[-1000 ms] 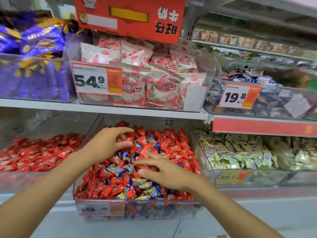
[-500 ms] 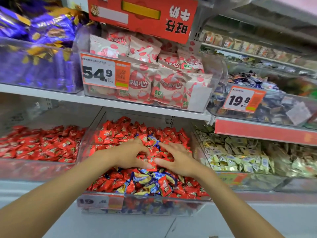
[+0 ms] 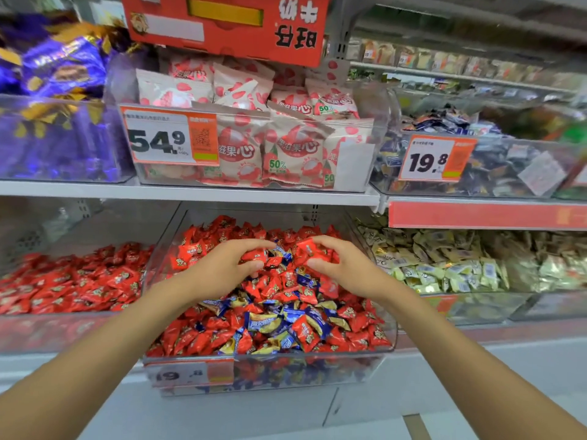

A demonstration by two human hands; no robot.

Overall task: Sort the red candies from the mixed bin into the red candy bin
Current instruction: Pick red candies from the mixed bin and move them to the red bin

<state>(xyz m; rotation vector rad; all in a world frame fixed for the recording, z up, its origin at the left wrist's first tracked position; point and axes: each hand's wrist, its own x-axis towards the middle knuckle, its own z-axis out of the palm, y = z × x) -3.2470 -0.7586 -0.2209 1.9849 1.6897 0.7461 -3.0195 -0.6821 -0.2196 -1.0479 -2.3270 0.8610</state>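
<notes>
red candies (image 3: 357, 336) sit centre frame in the mixed bin (image 3: 317, 354): light, crinkly, likely slippery, best pinched across the body. left hand (image 3: 222, 271) and right hand (image 3: 344, 269) each have fingers (image 3: 251, 244) curled round one. red candy bin (image 3: 47, 331) waits lower left.

Upper shelf (image 3: 190, 194), left to right: clear bin of purple bags (image 3: 63, 68); bin of pink-white pouches (image 3: 286, 150), 54.9 tag (image 3: 171, 138) on its front; bin of dark blue sweets (image 3: 444, 120), 19.8 tag (image 3: 435, 158) on its front. Red sign (image 3: 228, 25) above the pouches, print upside down. Lower right: pale candies (image 3: 444, 265) in a clear bin, under a red strip (image 3: 476, 215).
</notes>
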